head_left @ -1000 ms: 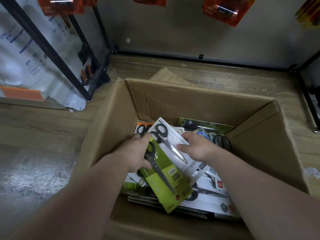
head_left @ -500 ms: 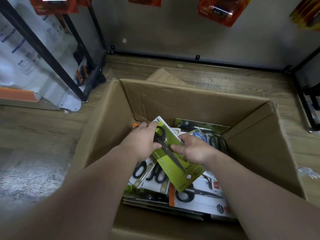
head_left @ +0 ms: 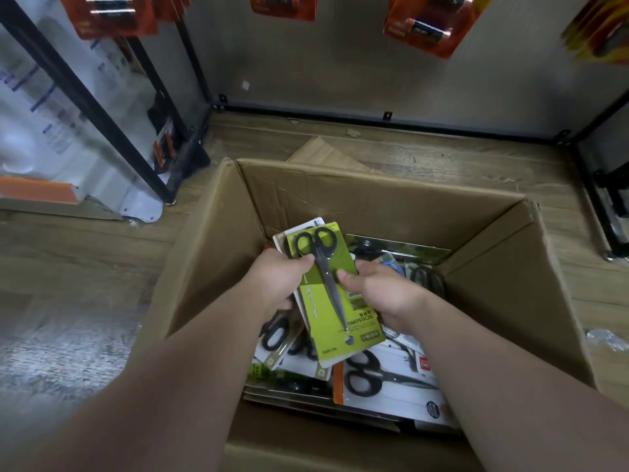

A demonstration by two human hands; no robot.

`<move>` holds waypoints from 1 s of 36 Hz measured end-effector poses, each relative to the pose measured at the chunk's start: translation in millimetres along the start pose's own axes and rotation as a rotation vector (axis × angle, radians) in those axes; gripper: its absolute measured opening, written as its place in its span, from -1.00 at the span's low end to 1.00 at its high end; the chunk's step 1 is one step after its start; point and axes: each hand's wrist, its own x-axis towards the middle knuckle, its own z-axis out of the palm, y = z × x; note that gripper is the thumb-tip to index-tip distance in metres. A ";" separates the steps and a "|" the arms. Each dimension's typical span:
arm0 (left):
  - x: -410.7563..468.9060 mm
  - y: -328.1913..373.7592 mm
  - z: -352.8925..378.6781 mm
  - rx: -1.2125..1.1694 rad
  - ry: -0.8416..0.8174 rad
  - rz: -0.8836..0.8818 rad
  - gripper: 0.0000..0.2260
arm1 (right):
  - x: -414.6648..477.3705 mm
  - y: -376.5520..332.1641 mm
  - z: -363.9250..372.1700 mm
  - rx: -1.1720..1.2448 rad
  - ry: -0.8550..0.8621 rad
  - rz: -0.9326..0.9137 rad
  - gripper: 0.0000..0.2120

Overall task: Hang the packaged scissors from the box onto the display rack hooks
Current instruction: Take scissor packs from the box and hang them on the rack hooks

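Observation:
An open cardboard box (head_left: 374, 195) stands on the wooden floor in front of me. Inside it both hands hold a small stack of scissors packs, topped by a green pack (head_left: 335, 298) with black-handled scissors, handles pointing away from me. My left hand (head_left: 277, 279) grips the stack's left edge, thumb on the green card. My right hand (head_left: 381, 291) holds its right edge. A white pack (head_left: 280, 238) shows behind the green one. More packaged scissors (head_left: 384, 376) lie flat in the box bottom.
Grey display panel (head_left: 340, 63) rises behind the box, with orange packs (head_left: 429, 25) hanging at the top. A black rack frame (head_left: 183, 141) stands at the left, another black frame (head_left: 606, 199) at the right. A cardboard flap (head_left: 326, 155) lies behind the box.
The green pack has been squared on top of the white pack and lifted toward the box's back wall; both hands rose with the stack.

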 end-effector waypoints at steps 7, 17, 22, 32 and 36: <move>-3.1 -2.2 -1.5 0.003 0.022 0.015 -0.90 | -5.2 -2.2 13.0 -0.149 -0.032 0.003 -0.86; -9.2 -5.4 -0.2 0.442 0.053 0.131 -0.69 | -8.5 -0.3 11.6 -0.339 -0.007 0.004 -0.87; -8.9 -8.7 1.1 0.731 0.074 0.195 -0.55 | -9.7 2.9 9.7 -0.391 0.017 0.011 -0.88; -5.1 -12.0 0.5 0.684 0.045 0.173 -0.40 | -8.8 6.5 9.6 -0.428 -0.021 0.047 -0.91; -4.8 -7.9 0.8 0.431 0.006 0.050 -0.61 | -5.8 7.1 9.9 -0.601 0.057 0.005 -0.81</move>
